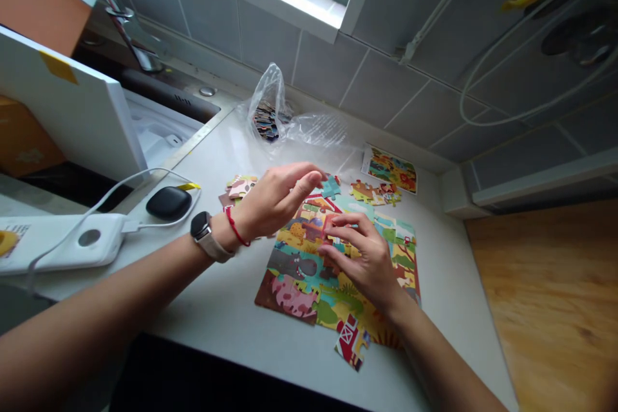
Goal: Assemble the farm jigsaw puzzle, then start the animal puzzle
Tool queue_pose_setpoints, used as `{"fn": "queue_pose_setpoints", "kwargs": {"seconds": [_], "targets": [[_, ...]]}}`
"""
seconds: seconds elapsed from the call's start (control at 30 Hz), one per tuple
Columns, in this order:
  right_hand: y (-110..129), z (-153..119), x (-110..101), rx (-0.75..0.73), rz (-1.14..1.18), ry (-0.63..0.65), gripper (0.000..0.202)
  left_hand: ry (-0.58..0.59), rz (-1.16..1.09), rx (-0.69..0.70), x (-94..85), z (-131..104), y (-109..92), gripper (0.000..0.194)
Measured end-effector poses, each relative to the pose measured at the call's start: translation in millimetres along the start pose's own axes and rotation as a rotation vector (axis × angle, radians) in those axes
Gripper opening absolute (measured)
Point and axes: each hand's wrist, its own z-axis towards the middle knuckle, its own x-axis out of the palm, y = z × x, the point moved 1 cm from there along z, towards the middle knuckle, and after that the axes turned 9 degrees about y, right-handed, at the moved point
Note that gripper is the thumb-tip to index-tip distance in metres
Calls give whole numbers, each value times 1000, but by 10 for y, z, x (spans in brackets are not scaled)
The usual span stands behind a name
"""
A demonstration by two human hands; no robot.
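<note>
My left hand (284, 198), with a watch and a red string bracelet on its wrist, hovers over the upper left of a jigsaw puzzle (290, 264). Its thumb and visible fingers are stretched out, close to a teal puzzle piece (331, 187). Over the puzzle's middle, my right hand (364, 254) has a small reddish puzzle piece (329, 226) between thumb and fingertips, tilted up and slightly blurred. The assembled part shows cartoon animals, including a grey hippo and a pink spotted animal. A loose red barn piece (351, 341) overlaps its bottom edge.
Loose pieces (241, 187) lie left of the puzzle, others (375, 193) above it. A clear plastic bag (270, 112) holding pieces stands near the wall beside a picture card (391, 167). A black case (168, 203), cable and white power strip (72, 241) sit left, near a sink (193, 119).
</note>
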Motion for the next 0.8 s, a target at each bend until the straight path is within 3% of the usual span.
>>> {"fn": "queue_pose_setpoints", "kwargs": {"seconds": [0.1,0.23,0.5,0.67,0.73,0.8], "targets": [[6,69,123,-12,-8,47,19,103,233,45,-165,-147,87,50],[-8,104,205,-7,-87,137,28,225,354,44,-296,-297,241,43],[-105,-156,18,78,-124,96,19,365,519,-183,-704,-393,394,33],[-178,-184,-52,80,-106,41,23,593,536,-157,-764,-460,370,77],[-199,-178,-71,79,-100,25,24,617,551,-167,-762,-475,344,81],[-225,-193,-81,78,-90,21,24,644,580,-203,-767,-478,315,68]]}}
